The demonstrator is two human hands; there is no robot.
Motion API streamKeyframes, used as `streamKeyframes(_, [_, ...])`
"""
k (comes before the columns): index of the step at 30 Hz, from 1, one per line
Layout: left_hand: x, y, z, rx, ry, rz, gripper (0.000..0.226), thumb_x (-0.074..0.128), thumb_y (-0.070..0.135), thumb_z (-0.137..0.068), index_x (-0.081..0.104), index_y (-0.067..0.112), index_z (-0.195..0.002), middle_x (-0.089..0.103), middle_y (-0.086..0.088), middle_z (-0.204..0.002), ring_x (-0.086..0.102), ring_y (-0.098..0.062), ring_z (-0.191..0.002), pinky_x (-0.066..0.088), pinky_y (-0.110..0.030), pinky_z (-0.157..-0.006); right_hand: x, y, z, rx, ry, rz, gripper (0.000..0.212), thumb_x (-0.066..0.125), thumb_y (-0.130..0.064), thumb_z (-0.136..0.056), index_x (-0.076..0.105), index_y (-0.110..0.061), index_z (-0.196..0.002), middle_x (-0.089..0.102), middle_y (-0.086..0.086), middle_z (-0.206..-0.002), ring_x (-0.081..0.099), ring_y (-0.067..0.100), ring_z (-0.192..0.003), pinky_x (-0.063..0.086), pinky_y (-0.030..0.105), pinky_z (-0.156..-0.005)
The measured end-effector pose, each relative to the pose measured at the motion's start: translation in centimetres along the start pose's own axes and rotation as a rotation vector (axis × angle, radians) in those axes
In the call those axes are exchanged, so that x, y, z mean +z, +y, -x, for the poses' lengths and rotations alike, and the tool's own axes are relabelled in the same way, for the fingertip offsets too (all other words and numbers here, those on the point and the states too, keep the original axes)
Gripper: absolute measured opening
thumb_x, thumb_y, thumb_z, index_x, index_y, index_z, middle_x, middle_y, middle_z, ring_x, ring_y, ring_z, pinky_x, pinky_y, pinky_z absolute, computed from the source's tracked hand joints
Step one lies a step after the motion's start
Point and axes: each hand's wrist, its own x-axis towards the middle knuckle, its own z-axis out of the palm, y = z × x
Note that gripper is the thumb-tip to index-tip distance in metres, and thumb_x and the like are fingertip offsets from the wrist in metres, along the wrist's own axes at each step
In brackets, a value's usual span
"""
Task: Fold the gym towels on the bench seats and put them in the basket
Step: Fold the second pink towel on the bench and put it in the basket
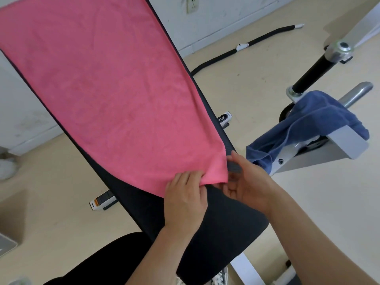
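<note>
I am standing in a gym or a home workout room. A long black padded bench is stretching out in front of me with a pink towel lying over it. A blue towel is hanging on the grey metal frame of an exercise machine to my right. A black foam-covered post is rising from that machine. A foam-wrapped bar is lying on the bare beige floor by the white wall, where a socket is sitting.

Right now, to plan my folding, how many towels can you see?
2: pink towel spread on the black bench; blue towel draped over the grey frame at right. More may be hidden.
</note>
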Motion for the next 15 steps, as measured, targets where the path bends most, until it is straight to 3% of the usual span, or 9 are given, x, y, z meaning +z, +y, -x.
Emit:
streamKeyframes(3, [-1.5, -0.2, 0.0, 0.109, 0.027, -0.036, 0.028, 0.051, 0.01, -0.079, 0.065, 0.012, -0.103, 0.065, 0.002, -0.087, 0.058, -0.02, -0.08, 0.051, -0.037, -0.069, 0.0, 0.5, -0.2, -0.019, -0.018, -0.109, 0.013, 0.063, -0.017, -0.089, 0.063, -0.014, -0.102, 0.066, 0.009, -0.085, 0.061, 0.017, -0.067, 0.045, 0.025, -0.062])
streamKeyframes(8, [-1.9, -0.5, 0.8, 0.122, -0.138, -0.198, 0.058, 0.073, -0.01, -0.05, 0.062, 0.014, -0.102, 0.057, 0.001, -0.084, 0.052, -0.02, -0.074, 0.051, -0.033, -0.057, -0.6, 0.2, -0.8, -0.431, 0.271, -0.182, 0.031, 0.059, 0.014, -0.082, 0.062, -0.006, -0.106, 0.059, 0.005, -0.078, 0.052, 0.011, -0.064, 0.044, 0.019, -0.06])
streamKeyframes(12, [-3.4, -1.5, 1.5, 0.071, -0.149, -0.301, 0.049, 0.079, -0.005, -0.047, 0.062, 0.013, -0.089, 0.055, -0.002, -0.079, 0.051, -0.02, -0.069, 0.05, -0.033, -0.055, -1.6, 0.6, -0.8, -0.791, 0.509, 0.211, 0.035, 0.054, 0.015, -0.077, 0.068, -0.012, -0.094, 0.059, 0.001, -0.082, 0.052, 0.009, -0.069, 0.045, 0.019, -0.06])
streamKeyframes(15, [-5.1, -1.6, 3.0, 0.152, -0.066, -0.37, 0.031, 0.064, -0.003, -0.062, 0.061, 0.014, -0.088, 0.056, -0.004, -0.082, 0.054, -0.024, -0.074, 0.05, -0.038, -0.064, -1.8, 1.8, -1.0, -0.915, 0.591, 0.451, 0.037, 0.052, 0.011, -0.078, 0.068, -0.018, -0.092, 0.062, 0.001, -0.091, 0.05, 0.002, -0.066, 0.044, 0.009, -0.063])
